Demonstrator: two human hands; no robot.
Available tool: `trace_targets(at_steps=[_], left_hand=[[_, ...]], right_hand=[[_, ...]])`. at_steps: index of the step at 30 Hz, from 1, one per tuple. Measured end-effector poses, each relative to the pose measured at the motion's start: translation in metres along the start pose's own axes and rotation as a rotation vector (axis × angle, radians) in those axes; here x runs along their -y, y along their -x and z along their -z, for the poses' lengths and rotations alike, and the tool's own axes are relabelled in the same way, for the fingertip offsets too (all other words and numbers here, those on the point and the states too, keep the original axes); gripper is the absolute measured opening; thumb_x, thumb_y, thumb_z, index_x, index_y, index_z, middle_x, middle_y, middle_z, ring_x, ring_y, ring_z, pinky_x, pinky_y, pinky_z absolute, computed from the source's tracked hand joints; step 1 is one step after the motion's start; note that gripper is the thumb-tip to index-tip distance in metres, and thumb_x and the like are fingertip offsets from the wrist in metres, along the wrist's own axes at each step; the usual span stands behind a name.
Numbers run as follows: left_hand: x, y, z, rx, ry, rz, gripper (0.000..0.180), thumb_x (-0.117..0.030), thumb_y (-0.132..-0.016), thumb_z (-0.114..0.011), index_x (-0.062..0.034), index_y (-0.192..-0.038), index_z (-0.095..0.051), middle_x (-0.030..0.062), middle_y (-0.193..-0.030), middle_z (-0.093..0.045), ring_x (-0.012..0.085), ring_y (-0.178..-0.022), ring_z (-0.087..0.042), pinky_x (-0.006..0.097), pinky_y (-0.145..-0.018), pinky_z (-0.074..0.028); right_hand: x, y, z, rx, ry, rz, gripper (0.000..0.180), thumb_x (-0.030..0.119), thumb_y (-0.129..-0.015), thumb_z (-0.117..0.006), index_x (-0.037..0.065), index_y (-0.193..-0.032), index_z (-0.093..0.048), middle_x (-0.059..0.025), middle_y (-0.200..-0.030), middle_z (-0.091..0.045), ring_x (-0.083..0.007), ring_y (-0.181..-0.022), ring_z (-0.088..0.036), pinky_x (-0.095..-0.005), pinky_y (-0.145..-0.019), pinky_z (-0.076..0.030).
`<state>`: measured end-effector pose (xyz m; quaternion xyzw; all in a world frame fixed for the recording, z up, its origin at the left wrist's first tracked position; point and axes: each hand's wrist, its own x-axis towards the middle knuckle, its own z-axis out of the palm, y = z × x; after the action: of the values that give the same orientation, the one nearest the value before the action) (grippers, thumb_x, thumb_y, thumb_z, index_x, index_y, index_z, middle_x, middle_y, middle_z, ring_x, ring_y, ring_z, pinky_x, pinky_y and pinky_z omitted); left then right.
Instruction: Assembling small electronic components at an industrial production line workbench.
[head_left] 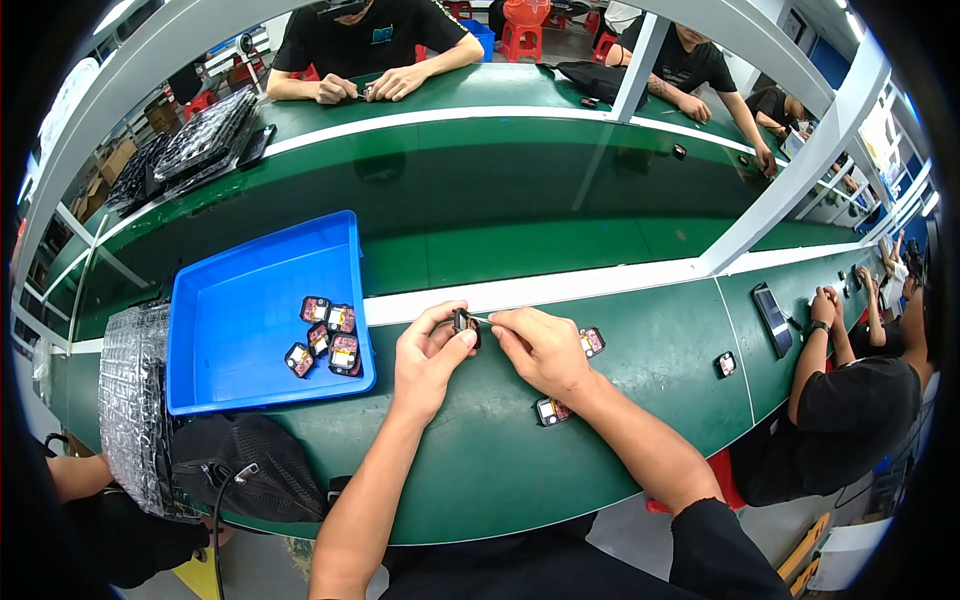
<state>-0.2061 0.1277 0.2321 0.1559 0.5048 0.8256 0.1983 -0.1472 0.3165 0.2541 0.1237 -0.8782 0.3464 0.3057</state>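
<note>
Between thumb and fingers, my left hand [430,358] holds up a small black device housing [463,322], partly hidden by the fingers. My right hand [540,348] pinches a thin, light-coloured pointed tool [482,320], its tip at the housing's edge. What the tip touches is too small to tell. On the green bench beside my right hand lies one small device with a reddish circuit board [592,342]. Another such device [552,411] lies nearer, next to my right forearm. To the left, a blue tray [262,400] holds several similar devices [343,352].
A black mesh bag [250,465] and bubble wrap [135,400] lie left, by the tray. Beyond the white rail [540,288] runs a dark green conveyor belt [520,190]. A grey post [790,165] rises at right. One device [725,364] and a phone-like object [772,320] lie right, near a co-worker.
</note>
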Motion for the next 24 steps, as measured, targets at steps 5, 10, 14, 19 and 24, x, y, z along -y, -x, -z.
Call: trace_targets(at_steps=[5,10,14,19,24], left_hand=[[-0.0009,-0.0001,0.0005,0.004,0.002,-0.003,0.044,-0.006,-0.099,-0.071,0.0032,-0.14,-0.06,0.0074,-0.114,-0.069,0.0133,-0.102,-0.067,0.031,-0.088,-0.059],[-0.0013,-0.0001,0.0006,0.007,-0.005,-0.021,0.045,-0.009,-0.099,-0.069,0.0031,-0.141,-0.058,0.0087,-0.119,-0.068,0.0136,-0.103,-0.067,0.032,-0.088,-0.057],[-0.0015,0.0002,0.0013,0.015,-0.006,-0.009,0.046,-0.008,-0.098,-0.069,0.0031,-0.141,-0.058,0.0081,-0.119,-0.067,0.0132,-0.104,-0.066,0.032,-0.088,-0.057],[-0.0032,0.0004,0.0004,0.017,-0.013,0.007,0.045,-0.008,-0.098,-0.069,0.0031,-0.141,-0.059,0.0073,-0.118,-0.067,0.0133,-0.104,-0.066,0.032,-0.087,-0.057],[-0.002,0.0006,0.001,0.034,0.003,0.001,0.044,-0.01,-0.1,-0.071,0.0032,-0.141,-0.059,0.0082,-0.119,-0.066,0.0147,-0.103,-0.067,0.033,-0.086,-0.058]], right_hand=[[0.0013,-0.0004,0.0008,-0.003,0.007,0.004,0.015,0.002,-0.092,-0.077,0.002,-0.106,-0.074,-0.0123,-0.088,-0.074,-0.0259,-0.066,-0.07,-0.0362,-0.058,-0.055],[0.0026,-0.0009,0.002,0.018,0.018,-0.017,0.015,0.006,-0.091,-0.076,0.007,-0.106,-0.074,-0.0102,-0.092,-0.075,-0.0314,-0.075,-0.074,-0.0404,-0.063,-0.059],[0.0019,-0.0005,0.0017,0.017,0.026,-0.017,0.016,0.006,-0.091,-0.076,0.007,-0.107,-0.074,-0.0102,-0.093,-0.076,-0.0312,-0.076,-0.074,-0.0402,-0.063,-0.059],[0.0024,-0.0003,0.002,0.02,0.033,-0.025,0.016,0.006,-0.091,-0.076,0.007,-0.107,-0.074,-0.01,-0.093,-0.076,-0.0309,-0.077,-0.075,-0.04,-0.064,-0.06],[0.0025,-0.001,-0.0004,-0.024,0.006,0.016,0.016,0.001,-0.091,-0.076,0.002,-0.107,-0.074,-0.0135,-0.089,-0.074,-0.0279,-0.068,-0.072,-0.0366,-0.06,-0.056]])
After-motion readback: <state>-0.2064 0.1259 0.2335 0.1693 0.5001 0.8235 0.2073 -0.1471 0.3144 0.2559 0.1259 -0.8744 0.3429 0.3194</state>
